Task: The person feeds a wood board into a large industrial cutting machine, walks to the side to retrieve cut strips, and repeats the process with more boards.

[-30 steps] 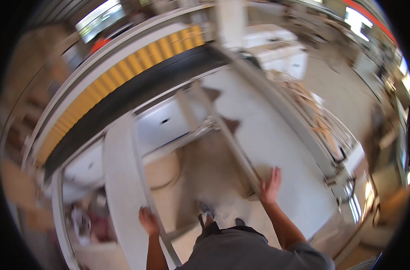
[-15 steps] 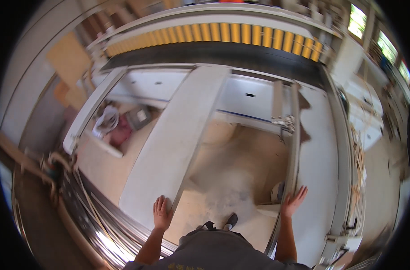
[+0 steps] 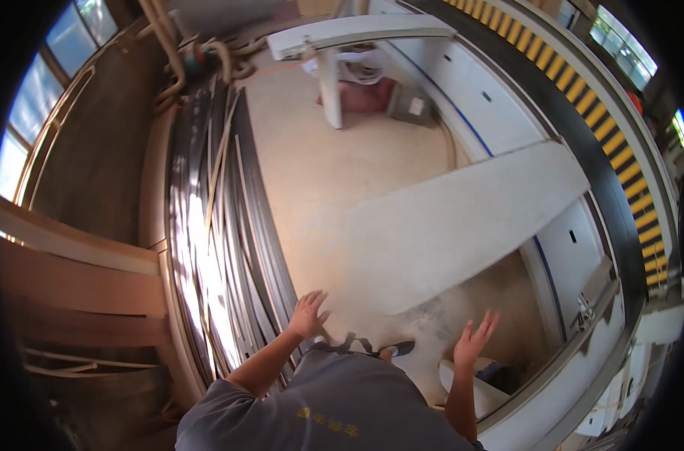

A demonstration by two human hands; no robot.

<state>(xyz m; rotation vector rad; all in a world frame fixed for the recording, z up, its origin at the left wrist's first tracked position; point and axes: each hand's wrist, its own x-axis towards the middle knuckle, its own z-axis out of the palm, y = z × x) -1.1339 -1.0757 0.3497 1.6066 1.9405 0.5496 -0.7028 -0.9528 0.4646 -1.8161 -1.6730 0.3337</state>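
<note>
My left hand (image 3: 307,314) hangs in the air with its fingers spread, holding nothing. It is near the right edge of a stack of long dark strips (image 3: 237,225) lying along the floor. My right hand (image 3: 475,338) is raised, empty, fingers apart, by the near edge of the long pale table arm (image 3: 462,225). That arm reaches from the large machine toward me. Neither hand appears to touch anything. Below my right hand, a pale rounded piece (image 3: 469,387) stands partly hidden by my forearm.
The machine's yellow-and-black striped guard (image 3: 575,90) runs along the right. Another table arm (image 3: 364,31) with a support leg stands at the far side. Beyond it are a grey box (image 3: 411,105) and a white bag (image 3: 363,66). Brown boards (image 3: 79,289) lie at the left.
My view and body have turned left. My left hand has come off the pale table arm, and my right hand has left the other table surface on the right.
</note>
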